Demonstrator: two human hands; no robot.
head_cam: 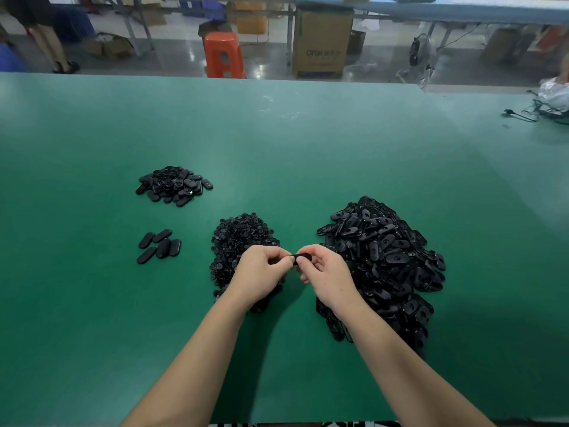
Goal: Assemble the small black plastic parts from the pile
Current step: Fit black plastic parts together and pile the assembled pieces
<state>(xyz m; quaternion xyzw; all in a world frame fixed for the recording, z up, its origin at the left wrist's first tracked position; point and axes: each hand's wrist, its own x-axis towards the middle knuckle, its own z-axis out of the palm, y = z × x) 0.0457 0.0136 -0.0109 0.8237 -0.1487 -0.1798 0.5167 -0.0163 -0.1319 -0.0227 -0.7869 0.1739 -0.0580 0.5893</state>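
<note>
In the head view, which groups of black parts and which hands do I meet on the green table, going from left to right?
Loose group of flat black oval plastic pieces → pile of small round black plastic parts → left hand → black oval part held between both hands → right hand → large pile of black oval slotted plastic parts.

Both hands meet over green table [308, 143]: right hand [326, 278] and left hand [261, 272] pinch one oval black part [301, 258]. Small-piece pile [237, 238] left, oval-plate pile [385, 260] right.

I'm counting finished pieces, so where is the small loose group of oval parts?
In the head view the small group of oval parts lies on the green table, left of the left hand, just nearer than the small far-left pile.
</note>
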